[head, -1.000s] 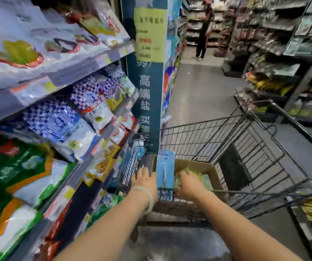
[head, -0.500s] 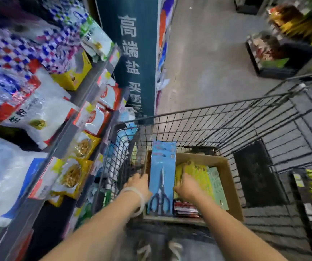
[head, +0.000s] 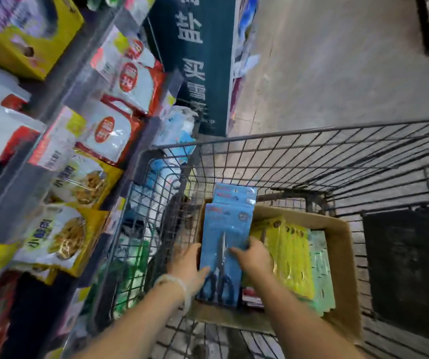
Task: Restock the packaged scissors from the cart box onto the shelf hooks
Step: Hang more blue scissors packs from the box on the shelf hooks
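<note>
**Over a shopping cart: 2 hands on a stack of packaged scissors**

Down inside the wire shopping cart (head: pixel 299 156), a brown cardboard box (head: pixel 337 244) sits against the cart's left side. At the box's left end stands a stack of blue packaged scissors (head: pixel 227 229), the front pack showing black-handled scissors under clear plastic. The left hand (head: pixel 187 268), with a pale bracelet (head: pixel 175 283) at the wrist, grips the stack's left edge, its thumb curled over the front pack near the scissor handles. The right hand (head: pixel 254 257) grasps the stack's right edge, its fingers bent onto the pack face beside the blades. Right of the stack, yellow packs (head: pixel 288 257) and pale green packs (head: pixel 321 270) lie in the box. Left of the cart, store shelves (head: pixel 60 81) hold bagged goods, blurred. Far beyond the cart stands a dark teal sign panel (head: pixel 200 60) with white Chinese characters, beside the grey floor (head: pixel 337 73).
</note>
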{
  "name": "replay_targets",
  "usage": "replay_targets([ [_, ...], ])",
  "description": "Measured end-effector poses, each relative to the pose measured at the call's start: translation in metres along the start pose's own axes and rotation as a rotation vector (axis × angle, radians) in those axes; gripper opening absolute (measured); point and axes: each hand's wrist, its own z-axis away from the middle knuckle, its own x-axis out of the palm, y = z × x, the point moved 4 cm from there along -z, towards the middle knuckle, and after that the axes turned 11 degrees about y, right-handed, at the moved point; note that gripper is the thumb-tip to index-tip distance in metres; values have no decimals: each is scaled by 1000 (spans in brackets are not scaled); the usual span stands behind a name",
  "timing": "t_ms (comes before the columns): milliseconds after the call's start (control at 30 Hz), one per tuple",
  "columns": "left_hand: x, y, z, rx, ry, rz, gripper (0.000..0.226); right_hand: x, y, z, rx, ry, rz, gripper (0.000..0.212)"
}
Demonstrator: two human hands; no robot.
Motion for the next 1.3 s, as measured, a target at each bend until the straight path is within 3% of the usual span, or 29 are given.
replay_targets([
  [133, -9, 5, 4, -30, 92, 140, 62, 0, -8, 1, -26, -135, -207, 20],
  [233, -19, 7, 6, -124, 119, 401, 73, -15, -27, 4, -107, -228, -366, 13],
  [300, -26, 10, 6, -201, 115, 588, 62, -27, -44, 6, -139, -265, -431, 11],
  [400, -36, 12, 3, -245, 165, 668, 32, -37, -62, 9, -135, -287, -528, 11],
  [500, -32, 5, 5, -284, 155, 700, 31, -34, -53, 7, 7, -196, -582, 25],
  [600, -26, -13, 9, -334, 177, 681, 30, -23, -19, -3, 90, 28, -239, 33],
  [667, -22, -26, 11, -357, 173, 681, 26, -7, -3, -6, 100, 30, -76, 47],
  [733, -20, -37, 14, -371, 171, 710, 24, 8, 2, -8, 96, 2, -87, 55],
  [1033, -40, -54, 22, -364, 213, 716, 22, 13, 5, -3, 32, 141, 42, 27],
  [1300, -76, -49, 48, -242, 277, 693, 30, -20, -44, 41, -158, 108, -340, 14],
])
